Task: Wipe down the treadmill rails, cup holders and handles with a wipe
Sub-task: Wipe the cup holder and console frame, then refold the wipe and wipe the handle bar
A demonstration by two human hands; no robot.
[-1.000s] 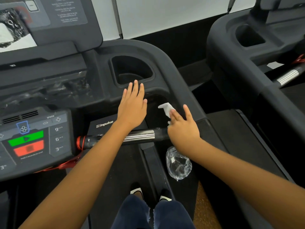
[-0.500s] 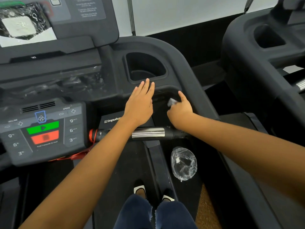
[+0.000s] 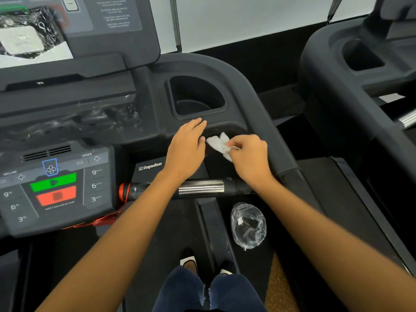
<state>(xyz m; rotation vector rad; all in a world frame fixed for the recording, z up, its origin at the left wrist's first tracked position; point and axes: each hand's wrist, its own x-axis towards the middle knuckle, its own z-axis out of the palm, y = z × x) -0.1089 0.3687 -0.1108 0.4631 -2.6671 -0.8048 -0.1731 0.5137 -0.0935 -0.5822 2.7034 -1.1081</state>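
Note:
My right hand [image 3: 248, 157] pinches a small crumpled white wipe [image 3: 219, 144] over the dark recess just below the cup holder [image 3: 197, 96] of the black treadmill console. Flat beside it lies my left hand [image 3: 188, 147], fingers straight, resting on the console ledge with the fingertips near the cup holder's lower rim. The wipe sits between the two hands. A horizontal handle [image 3: 201, 188] with a chrome sensor sleeve runs under both wrists. The curved right rail [image 3: 258, 104] sweeps from the console down to the right.
The control panel [image 3: 56, 188] with green and red buttons is at the left, the screen [image 3: 33, 37] above it wrapped in plastic. A clear plastic bag [image 3: 248, 225] lies on the deck side rail. A second treadmill [image 3: 360, 70] stands to the right.
My right hand drew back out of the recess and lifted the wipe into plain sight, now pinched by the fingertips. My left hand stayed flat on the ledge.

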